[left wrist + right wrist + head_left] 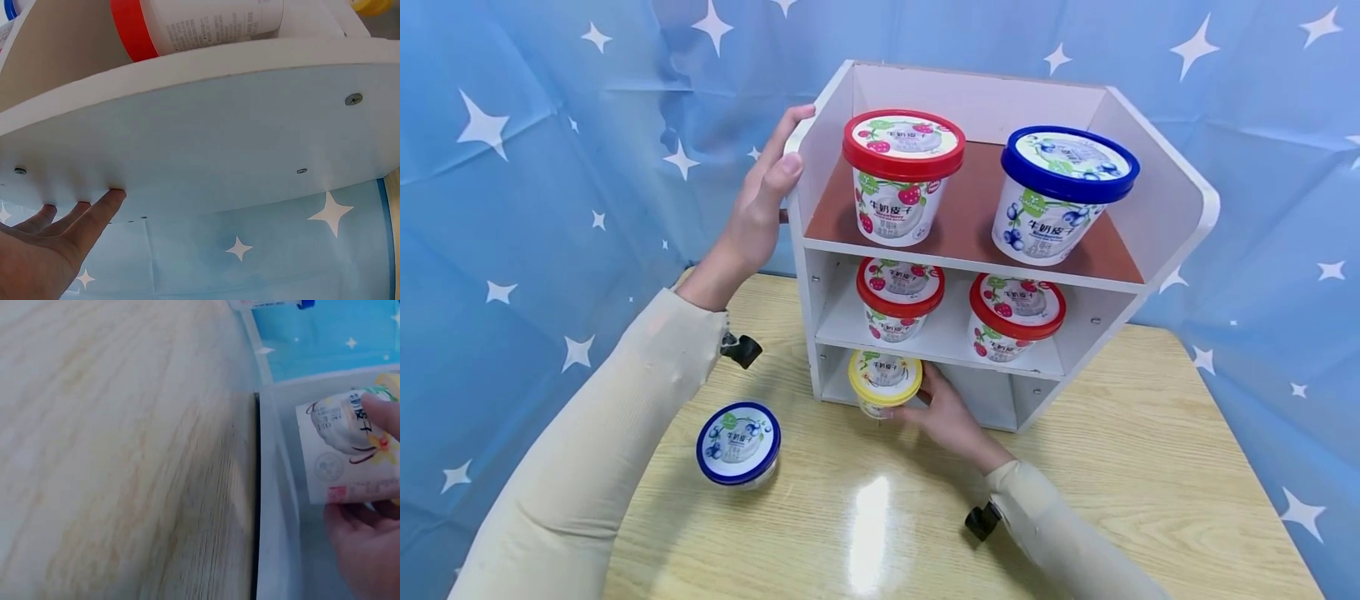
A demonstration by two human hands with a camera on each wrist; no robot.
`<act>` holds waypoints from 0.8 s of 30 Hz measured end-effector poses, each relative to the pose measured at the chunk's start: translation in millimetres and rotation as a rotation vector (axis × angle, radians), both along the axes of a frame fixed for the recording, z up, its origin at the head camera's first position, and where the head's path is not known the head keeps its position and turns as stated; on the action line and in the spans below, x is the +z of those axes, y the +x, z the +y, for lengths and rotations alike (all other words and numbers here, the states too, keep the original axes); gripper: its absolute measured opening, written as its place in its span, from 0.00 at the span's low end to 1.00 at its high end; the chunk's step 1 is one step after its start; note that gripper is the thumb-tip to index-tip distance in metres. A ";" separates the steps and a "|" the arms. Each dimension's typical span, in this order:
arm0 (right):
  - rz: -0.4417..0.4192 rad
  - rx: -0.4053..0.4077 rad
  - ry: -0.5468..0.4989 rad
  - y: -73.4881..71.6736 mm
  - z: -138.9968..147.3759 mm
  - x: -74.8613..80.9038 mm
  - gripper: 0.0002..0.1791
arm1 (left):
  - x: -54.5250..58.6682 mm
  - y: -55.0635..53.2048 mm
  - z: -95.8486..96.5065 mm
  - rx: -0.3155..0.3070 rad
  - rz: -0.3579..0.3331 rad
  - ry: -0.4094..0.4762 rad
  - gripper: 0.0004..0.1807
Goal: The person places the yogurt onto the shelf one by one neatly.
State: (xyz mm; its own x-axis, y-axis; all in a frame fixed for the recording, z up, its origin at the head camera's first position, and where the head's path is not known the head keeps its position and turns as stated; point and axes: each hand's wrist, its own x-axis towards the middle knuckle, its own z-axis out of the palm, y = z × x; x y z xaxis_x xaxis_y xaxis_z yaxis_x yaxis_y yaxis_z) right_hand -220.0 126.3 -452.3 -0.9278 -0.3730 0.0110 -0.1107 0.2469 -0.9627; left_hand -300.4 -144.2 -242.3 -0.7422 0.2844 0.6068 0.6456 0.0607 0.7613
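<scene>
My right hand (947,417) grips a small tub with a yellow lid (886,379) at the left of the white shelf unit's bottom level. In the right wrist view, the thumb lies on one side of the tub's printed wall (337,444) and the fingers curl round the other. My left hand (760,204) is up at the unit's left side panel (219,137). Its extended fingertips press the outer face of that panel in the left wrist view. On the level above the yellow-lidded tub stand two red-lidded tubs (901,300) (1017,317).
The top level carries a larger red-lidded tub (902,179) and a blue-lidded tub (1060,196). Another blue-lidded tub (739,446) stands on the wooden table (1150,467), left of the unit. Behind hangs a blue curtain (587,125) with white stars.
</scene>
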 end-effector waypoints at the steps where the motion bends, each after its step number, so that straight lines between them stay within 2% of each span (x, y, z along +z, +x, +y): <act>1: -0.004 0.002 0.000 0.5 -0.1 3.5 0.47 | -0.2 0.1 -0.1 0.002 0.000 -0.001 0.35; 6: -0.013 0.009 0.010 3.4 0.8 17.1 0.43 | -1.2 0.4 0.0 0.004 0.005 -0.006 0.35; 14: -0.042 -0.001 -0.009 -3.0 1.8 13.2 0.42 | -0.8 0.7 0.2 0.001 0.013 0.005 0.35; 24: -0.019 0.023 -0.024 -9.7 1.8 6.9 0.41 | -1.0 0.5 1.0 -0.006 0.006 0.013 0.35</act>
